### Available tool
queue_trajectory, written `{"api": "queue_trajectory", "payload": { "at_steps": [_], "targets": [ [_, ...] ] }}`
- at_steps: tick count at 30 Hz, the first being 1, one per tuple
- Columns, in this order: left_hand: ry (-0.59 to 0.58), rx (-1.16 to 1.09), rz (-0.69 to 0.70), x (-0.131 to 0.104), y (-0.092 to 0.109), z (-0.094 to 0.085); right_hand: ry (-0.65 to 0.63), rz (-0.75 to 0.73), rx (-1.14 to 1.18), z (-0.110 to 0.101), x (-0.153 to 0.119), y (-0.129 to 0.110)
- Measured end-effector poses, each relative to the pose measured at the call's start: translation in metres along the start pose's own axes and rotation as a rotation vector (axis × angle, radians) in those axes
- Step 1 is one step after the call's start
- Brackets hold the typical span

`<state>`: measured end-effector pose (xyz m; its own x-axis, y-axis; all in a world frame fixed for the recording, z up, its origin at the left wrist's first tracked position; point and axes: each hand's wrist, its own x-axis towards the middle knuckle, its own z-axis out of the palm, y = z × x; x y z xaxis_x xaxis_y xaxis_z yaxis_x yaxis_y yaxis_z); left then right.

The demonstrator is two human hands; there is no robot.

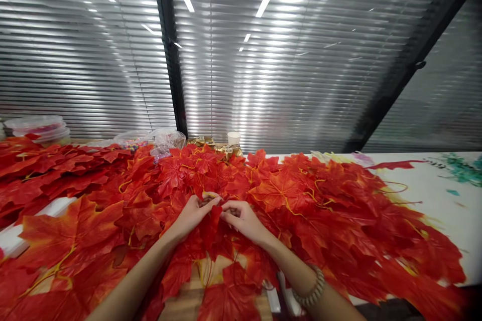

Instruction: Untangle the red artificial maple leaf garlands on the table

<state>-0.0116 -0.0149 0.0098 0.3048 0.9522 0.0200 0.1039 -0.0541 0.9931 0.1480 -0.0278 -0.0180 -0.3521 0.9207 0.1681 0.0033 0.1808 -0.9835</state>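
Note:
Both hands meet at the middle of a heap of red artificial maple leaves [282, 188]. My left hand [198, 213] pinches a red maple leaf [211, 225] near its upper edge, fingers closed. Close beside it, my right hand [241, 216] is also closed, its thumb and fingertips on the same leaf. The leaf hangs downward between the two hands, partly folded. Whatever small part lies between the fingertips is hidden. Yellow stems curl among the leaves around the hands. Another red leaf [229, 301] lies nearest me on the wooden surface.
Clear plastic tubs [37, 125] stand at the back left. A paper cup [234, 138] and gold wrappers [229, 150] sit behind the heap. Green sprigs [461, 166] lie on the white table [440, 195] at right. Glass panes with blinds [263, 75] rise behind.

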Motion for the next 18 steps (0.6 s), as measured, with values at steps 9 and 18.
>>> {"api": "queue_trajectory", "payload": {
  "at_steps": [9,18],
  "targets": [
    [-0.007,0.059,0.011,0.0001,0.0000,-0.0003,-0.009,-0.009,-0.022,-0.0006,0.0001,0.0008],
    [-0.048,0.112,0.039,0.0024,-0.0023,-0.0012,-0.027,-0.005,-0.049,-0.0014,-0.0001,0.0053]
  ]
}}
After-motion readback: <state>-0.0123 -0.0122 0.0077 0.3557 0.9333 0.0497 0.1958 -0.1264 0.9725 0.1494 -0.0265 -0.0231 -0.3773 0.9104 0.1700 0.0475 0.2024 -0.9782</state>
